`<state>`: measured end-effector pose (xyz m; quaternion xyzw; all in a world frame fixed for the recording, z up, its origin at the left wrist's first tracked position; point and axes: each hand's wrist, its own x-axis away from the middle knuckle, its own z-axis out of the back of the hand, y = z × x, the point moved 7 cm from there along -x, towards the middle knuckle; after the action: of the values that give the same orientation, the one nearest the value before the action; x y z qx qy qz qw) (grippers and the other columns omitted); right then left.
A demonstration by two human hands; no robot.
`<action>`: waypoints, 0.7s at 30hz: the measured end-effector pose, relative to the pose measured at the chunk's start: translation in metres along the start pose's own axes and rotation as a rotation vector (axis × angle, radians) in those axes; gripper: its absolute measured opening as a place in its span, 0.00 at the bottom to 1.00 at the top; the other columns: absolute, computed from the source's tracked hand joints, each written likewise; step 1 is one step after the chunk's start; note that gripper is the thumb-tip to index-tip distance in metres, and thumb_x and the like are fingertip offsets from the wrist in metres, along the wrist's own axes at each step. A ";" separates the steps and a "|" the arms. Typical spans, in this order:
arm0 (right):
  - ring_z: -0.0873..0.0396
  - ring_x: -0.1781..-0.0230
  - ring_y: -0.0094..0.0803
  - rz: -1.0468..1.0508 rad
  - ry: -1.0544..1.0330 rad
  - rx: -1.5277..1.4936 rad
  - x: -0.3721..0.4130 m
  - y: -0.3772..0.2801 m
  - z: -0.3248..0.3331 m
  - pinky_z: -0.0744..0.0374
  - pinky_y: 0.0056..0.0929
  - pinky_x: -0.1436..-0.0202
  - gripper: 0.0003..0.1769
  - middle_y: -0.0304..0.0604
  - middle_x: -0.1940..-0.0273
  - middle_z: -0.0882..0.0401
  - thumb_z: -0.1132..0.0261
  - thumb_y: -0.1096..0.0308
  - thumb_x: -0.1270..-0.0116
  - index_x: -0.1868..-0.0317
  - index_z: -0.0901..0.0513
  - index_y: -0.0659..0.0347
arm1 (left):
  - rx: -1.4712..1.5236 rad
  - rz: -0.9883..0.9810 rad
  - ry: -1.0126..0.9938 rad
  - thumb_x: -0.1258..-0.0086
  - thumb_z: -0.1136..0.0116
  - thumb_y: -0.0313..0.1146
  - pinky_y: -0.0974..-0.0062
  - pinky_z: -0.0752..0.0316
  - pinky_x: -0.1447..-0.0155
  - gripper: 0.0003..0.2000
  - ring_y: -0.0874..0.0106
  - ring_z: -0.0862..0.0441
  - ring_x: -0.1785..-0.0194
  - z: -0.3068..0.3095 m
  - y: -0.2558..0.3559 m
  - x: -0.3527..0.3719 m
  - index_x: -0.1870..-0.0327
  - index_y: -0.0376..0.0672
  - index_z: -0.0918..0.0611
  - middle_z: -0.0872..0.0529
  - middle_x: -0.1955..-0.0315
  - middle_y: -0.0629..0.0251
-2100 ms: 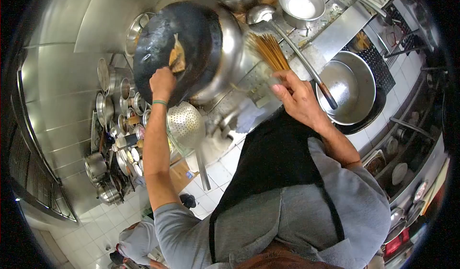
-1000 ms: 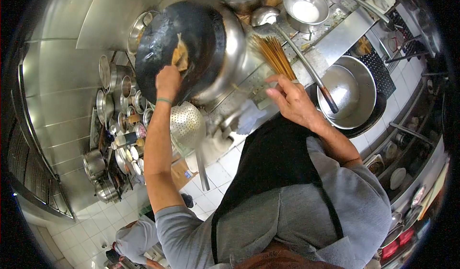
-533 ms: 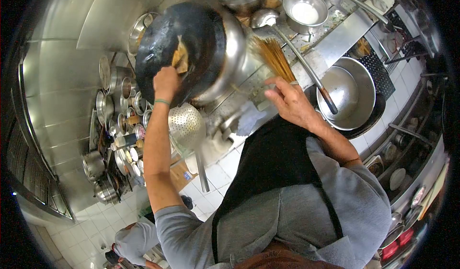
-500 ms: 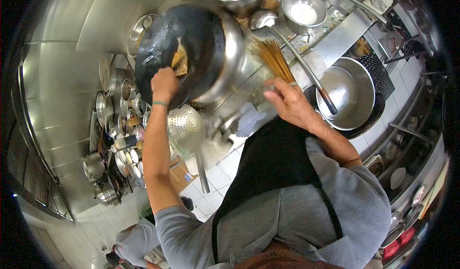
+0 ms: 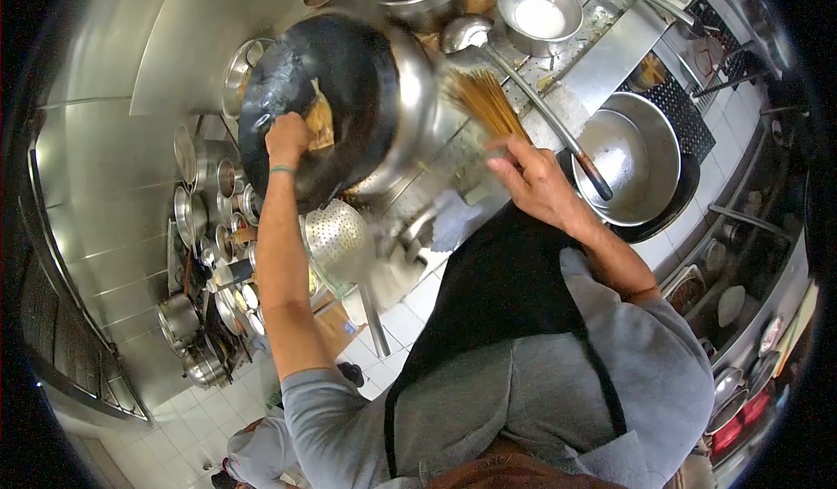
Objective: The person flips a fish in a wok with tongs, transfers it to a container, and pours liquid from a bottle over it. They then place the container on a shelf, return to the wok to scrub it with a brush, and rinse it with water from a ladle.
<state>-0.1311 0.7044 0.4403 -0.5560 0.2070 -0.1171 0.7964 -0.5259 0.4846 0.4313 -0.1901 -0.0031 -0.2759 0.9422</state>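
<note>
Over the large black wok (image 5: pixel 349 62), my left hand (image 5: pixel 288 138) is closed in a fist beside a golden-brown fish (image 5: pixel 320 121); what it grips, if anything, is hidden. The fish lies on the wok's dark surface. My right hand (image 5: pixel 532 178) is held near the lower end of a bamboo whisk (image 5: pixel 488 105), fingers curled and partly spread, and nothing shows between them. A long-handled ladle (image 5: pixel 540 101) lies across the counter edge, its bowl beyond the whisk.
A steel bowl of white liquid (image 5: pixel 540 16) stands at the back. A large steel pot (image 5: pixel 629 158) is at the right. Below the wok is a perforated strainer (image 5: pixel 336 234). Pots hang or stand at the left. Another person (image 5: pixel 261 451) is at lower left.
My left hand has shifted slightly left and up in view, and the wok, fish and counter items have shifted a little left too. My right hand stays near the whisk.
</note>
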 end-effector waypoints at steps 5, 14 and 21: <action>0.18 0.77 0.42 -0.064 -0.002 -0.012 -0.001 0.005 -0.005 0.25 0.39 0.75 0.14 0.50 0.77 0.21 0.37 0.64 0.26 0.48 0.21 0.65 | 0.056 -0.034 -0.029 0.37 0.38 0.37 0.52 0.18 0.49 0.15 0.43 0.14 0.54 -0.005 -0.002 0.003 0.62 0.31 0.14 0.14 0.58 0.36; 0.18 0.77 0.43 -0.046 -0.030 0.030 -0.004 -0.002 -0.017 0.23 0.40 0.72 0.15 0.51 0.77 0.21 0.37 0.63 0.26 0.48 0.21 0.65 | 0.075 0.128 -0.066 0.33 0.39 0.43 0.52 0.19 0.47 0.16 0.44 0.15 0.51 0.005 -0.039 0.029 0.57 0.37 0.13 0.13 0.57 0.41; 0.17 0.75 0.44 -0.054 -0.039 0.019 -0.001 0.003 -0.030 0.23 0.40 0.72 0.14 0.51 0.77 0.21 0.36 0.65 0.27 0.48 0.21 0.65 | 0.055 0.104 -0.048 0.32 0.40 0.42 0.53 0.18 0.49 0.15 0.46 0.13 0.53 -0.020 -0.046 0.044 0.59 0.37 0.13 0.12 0.59 0.43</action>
<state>-0.1454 0.6811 0.4286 -0.5559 0.1752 -0.1295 0.8022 -0.5146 0.4184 0.4337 -0.1706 -0.0234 -0.2219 0.9597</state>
